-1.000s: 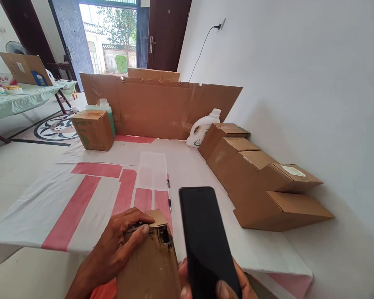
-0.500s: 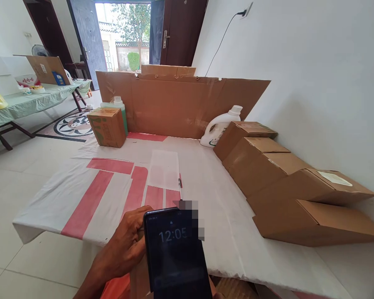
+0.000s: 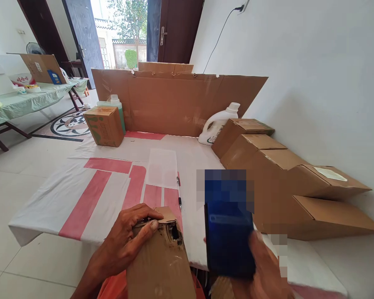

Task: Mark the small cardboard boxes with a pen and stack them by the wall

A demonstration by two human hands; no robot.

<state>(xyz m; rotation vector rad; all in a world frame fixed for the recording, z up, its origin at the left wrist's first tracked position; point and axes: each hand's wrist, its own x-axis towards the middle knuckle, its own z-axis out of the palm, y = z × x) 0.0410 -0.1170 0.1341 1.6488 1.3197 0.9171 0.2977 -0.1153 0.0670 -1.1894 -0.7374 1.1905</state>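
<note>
My left hand (image 3: 129,238) grips the top corner of a worn cardboard box (image 3: 160,261) that stands close to me at the near edge of a white and red sheet (image 3: 90,195). The box corner under my thumb is torn. My right hand (image 3: 264,270) holds a phone (image 3: 229,238) upright, its screen lit blue and blurred, to the right of that box.
A row of several closed cardboard boxes (image 3: 283,174) lies along the right wall. A white jug (image 3: 216,124) and a large cardboard sheet (image 3: 177,101) stand at the back. A small box (image 3: 102,124) with a green bottle (image 3: 115,104) behind it sits back left. A pen (image 3: 179,191) lies mid-sheet.
The phone has moved from in front of the box to its right, and its screen went from dark to a clock face to blue. My left hand stays on the box.
</note>
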